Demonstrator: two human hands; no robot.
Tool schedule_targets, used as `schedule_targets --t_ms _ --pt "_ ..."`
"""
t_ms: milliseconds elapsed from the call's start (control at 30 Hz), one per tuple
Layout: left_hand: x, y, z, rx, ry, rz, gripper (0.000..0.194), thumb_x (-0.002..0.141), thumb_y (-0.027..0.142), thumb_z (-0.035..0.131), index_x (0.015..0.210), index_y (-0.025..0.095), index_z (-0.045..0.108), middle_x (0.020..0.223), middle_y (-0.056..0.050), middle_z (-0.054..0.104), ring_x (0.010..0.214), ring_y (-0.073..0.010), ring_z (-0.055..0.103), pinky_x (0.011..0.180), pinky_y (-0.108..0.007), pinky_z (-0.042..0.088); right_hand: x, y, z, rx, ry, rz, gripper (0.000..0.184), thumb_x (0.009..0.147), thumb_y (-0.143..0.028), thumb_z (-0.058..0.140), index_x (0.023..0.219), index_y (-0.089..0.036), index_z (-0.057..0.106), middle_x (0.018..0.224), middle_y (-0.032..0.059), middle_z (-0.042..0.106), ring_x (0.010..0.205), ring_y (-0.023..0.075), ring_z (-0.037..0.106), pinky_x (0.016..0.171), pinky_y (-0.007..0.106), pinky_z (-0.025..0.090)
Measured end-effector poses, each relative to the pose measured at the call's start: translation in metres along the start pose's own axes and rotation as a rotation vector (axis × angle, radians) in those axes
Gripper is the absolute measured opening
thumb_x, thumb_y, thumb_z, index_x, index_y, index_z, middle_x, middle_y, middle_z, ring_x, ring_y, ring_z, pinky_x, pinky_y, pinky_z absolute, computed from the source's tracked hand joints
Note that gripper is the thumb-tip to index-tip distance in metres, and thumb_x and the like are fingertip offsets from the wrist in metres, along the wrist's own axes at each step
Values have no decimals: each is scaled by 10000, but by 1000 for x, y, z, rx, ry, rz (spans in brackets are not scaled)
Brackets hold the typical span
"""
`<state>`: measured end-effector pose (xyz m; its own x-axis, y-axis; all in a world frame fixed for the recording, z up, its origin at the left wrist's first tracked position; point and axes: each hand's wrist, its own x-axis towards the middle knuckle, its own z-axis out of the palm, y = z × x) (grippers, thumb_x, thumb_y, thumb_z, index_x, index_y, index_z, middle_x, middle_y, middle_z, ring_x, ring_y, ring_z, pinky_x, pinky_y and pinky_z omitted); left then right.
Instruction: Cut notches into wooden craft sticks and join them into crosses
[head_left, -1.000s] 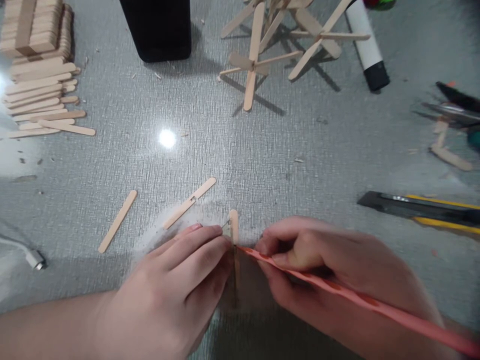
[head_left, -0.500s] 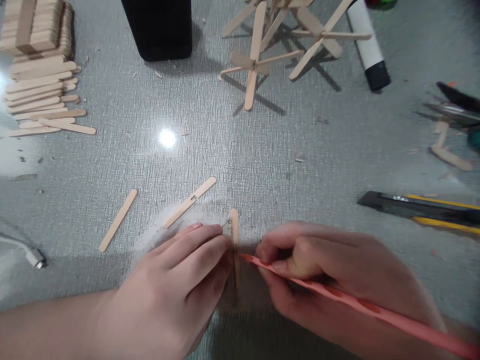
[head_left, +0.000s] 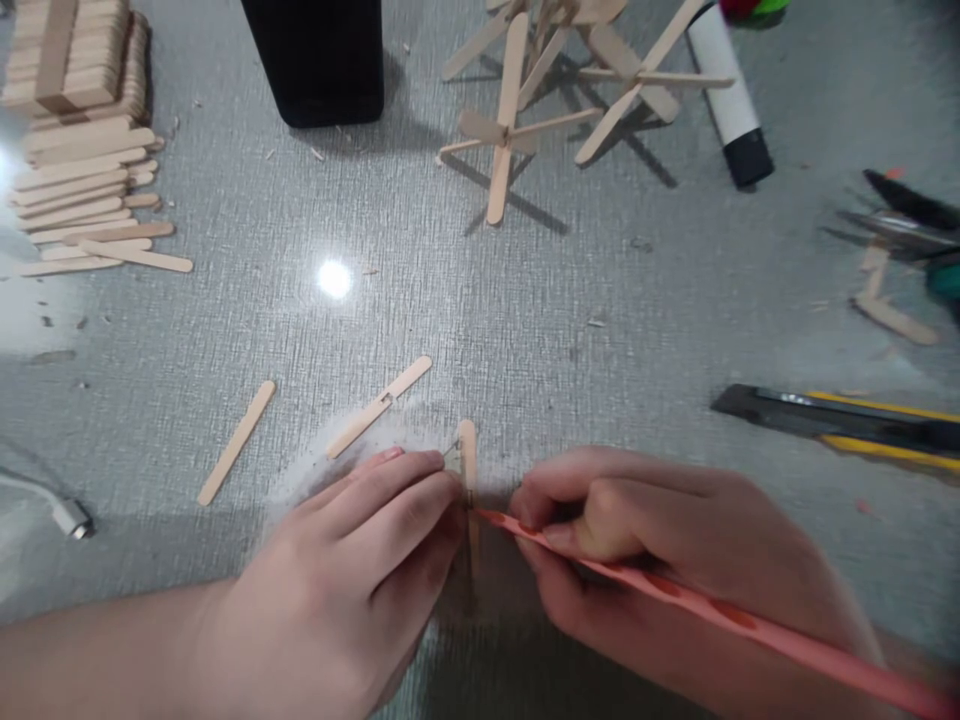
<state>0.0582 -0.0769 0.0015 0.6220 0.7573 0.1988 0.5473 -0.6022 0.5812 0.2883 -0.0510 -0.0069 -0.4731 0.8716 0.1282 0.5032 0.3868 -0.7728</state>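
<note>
The person's right hand (head_left: 675, 545) pinches a pink pencil (head_left: 675, 592), its tip at a stick (head_left: 469, 460) between the hands, beside the left hand's (head_left: 352, 570) curled fingers, whose grip is hidden, with a notched stick (head_left: 408, 376) lying near.

Hands, two, bare. Left hand (head_left: 322, 570): back uppermost, fingers (head_left: 405, 500) bent and bunched together, tips directed toward the right hand (head_left: 697, 525). Left forearm (head_left: 97, 650): bare, extending behind the wrist. Right hand: curled in a pinch, fingertips facing the left, close but apart.
</note>
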Motion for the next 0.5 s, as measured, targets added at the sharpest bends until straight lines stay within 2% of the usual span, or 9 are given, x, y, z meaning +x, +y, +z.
schedule_targets --t_ms 167,333,500 --pt "1 0 -1 7 4 -4 186 965 42 565 1063 37 724 1191 -105 720 1189 -202 638 1130 -303 532 -3 1 -1 34 19 50 276 840 -92 641 697 -233 451 742 -94 698 552 37 626 525 147 493" --pt "-6 -1 0 98 15 13 172 931 54 612 1043 58 742 1209 -84 742 1161 -213 658 1178 -360 484 -3 1 -1 35 11 61 247 861 -122 662 733 -259 501 775 -57 700 579 86 652 510 213 512" --pt "-7 0 -1 161 34 19 156 923 76 633 1028 72 749 1193 -75 758 1120 -211 666 1119 -374 484 -3 1 -1 81 22 68 241 884 -118 647 756 -254 495 793 -63 689 595 60 644 544 198 517"
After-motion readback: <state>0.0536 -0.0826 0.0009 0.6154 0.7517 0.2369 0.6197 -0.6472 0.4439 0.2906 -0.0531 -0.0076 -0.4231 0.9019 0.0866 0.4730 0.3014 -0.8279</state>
